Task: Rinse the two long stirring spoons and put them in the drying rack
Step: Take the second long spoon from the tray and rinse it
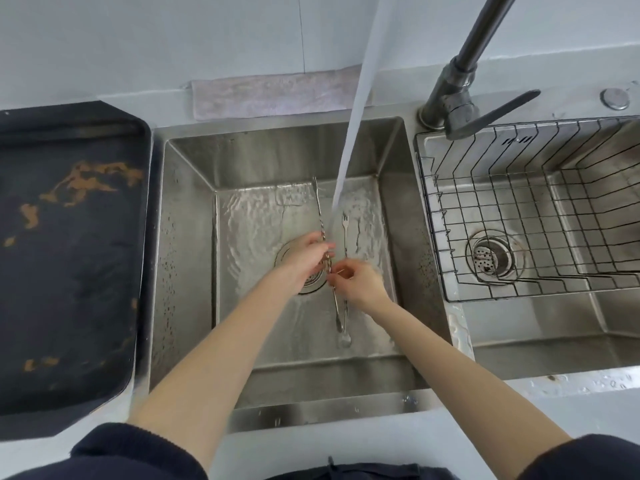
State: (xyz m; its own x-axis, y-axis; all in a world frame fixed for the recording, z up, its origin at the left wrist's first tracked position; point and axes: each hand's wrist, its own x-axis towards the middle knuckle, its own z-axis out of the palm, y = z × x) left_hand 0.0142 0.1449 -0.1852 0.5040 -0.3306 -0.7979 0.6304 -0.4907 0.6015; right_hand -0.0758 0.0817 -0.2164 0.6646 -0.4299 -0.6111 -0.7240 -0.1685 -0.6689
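Two long metal stirring spoons are in the left sink basin (pixel 187 237) under running water. One spoon with a twisted stem (pixel 319 213) runs from the far end toward me; my left hand (pixel 304 258) grips its middle. My right hand (pixel 360 280) pinches the same stem just below. The second spoon (pixel 345 233), with a small fork tip at its far end, lies alongside to the right; whether a hand holds it I cannot tell. Both bowls (pixel 343 332) sit near the basin's front. The wire drying rack (pixel 519 216) sits in the right basin.
The tap (pixel 460 81) stands between the basins, its stream (pixel 353 116) falling just above my hands. A dark stained tray (pixel 69 254) lies on the counter at left. A cloth (pixel 270 95) lies behind the sink. The right basin's drain (pixel 493 259) shows through the rack.
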